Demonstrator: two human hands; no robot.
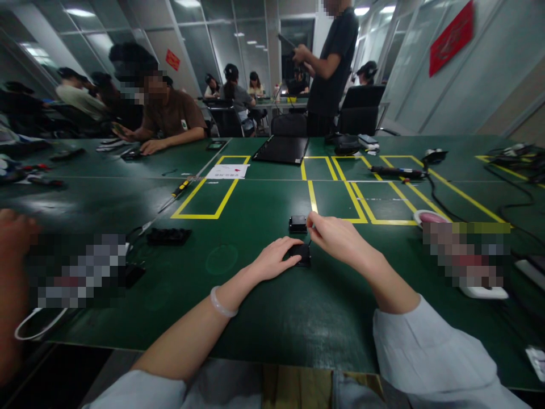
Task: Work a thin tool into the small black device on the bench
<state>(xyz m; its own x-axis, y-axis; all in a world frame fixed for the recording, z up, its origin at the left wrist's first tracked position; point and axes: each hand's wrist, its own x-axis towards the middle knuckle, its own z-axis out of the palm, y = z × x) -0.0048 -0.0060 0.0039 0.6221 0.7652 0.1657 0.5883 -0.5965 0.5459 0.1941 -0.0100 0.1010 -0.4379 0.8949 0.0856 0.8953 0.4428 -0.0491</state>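
My left hand (275, 258) rests low on the green table, with thumb and fingers closed around the sides of a small black box-like part (304, 254). Just above that part, my right hand (338, 233) is closed in a pinch. A thin dark sliver shows below its fingertips, close to the part's far edge; its kind is too small to tell. A second small black block (297, 223) sits right behind the held part, beside my right fingertips.
A black ridged strip (169, 236) lies to the left, near a yellow-and-black screwdriver (181, 187). Yellow tape rectangles mark the green table (255, 318). Farther back lies a black flat panel (281, 150). A white-rimmed object (485, 291) stands right, with cables beyond. Another person's arm (15, 272) is at far left.
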